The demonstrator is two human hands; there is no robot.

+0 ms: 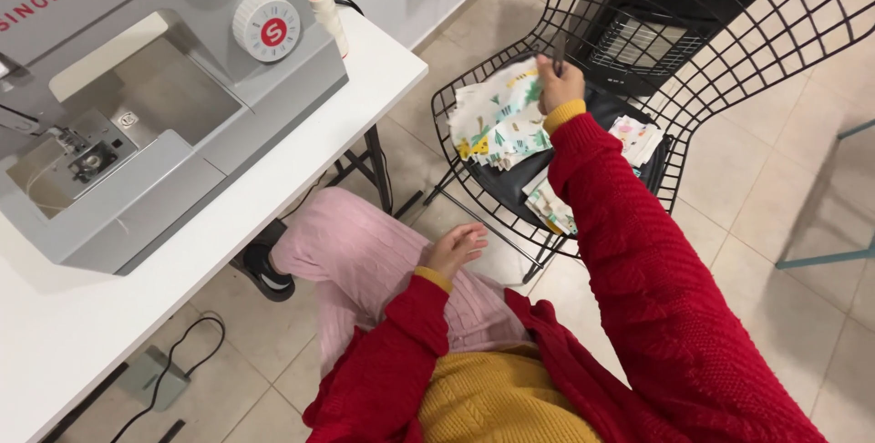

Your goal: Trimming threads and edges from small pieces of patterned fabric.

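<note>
Printed cotton pieces (pixel 497 119) lie stacked on the black wire chair (pixel 729 60) beside the seated person, within arm's reach. From the head view, the right hand (pixel 559 86) stretches out and pinches the top piece's edge. The left hand (pixel 456 247) rests loosely open on the pink-trousered knee, holding nothing. A grey sewing machine (pixel 155 97) stands on the white table (pixel 301 169).

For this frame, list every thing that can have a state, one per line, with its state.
Right hand: stretched out to the chair, pinching a patterned fabric piece.
Left hand: open, resting on the pink-trousered thigh.
Pile of patterned white fabric pieces: fanned loosely on the seat.
Black wire chair: upright.
Grey sewing machine: on the white table, nothing under the needle.
Grey foot pedal: on the floor, untouched.
</note>
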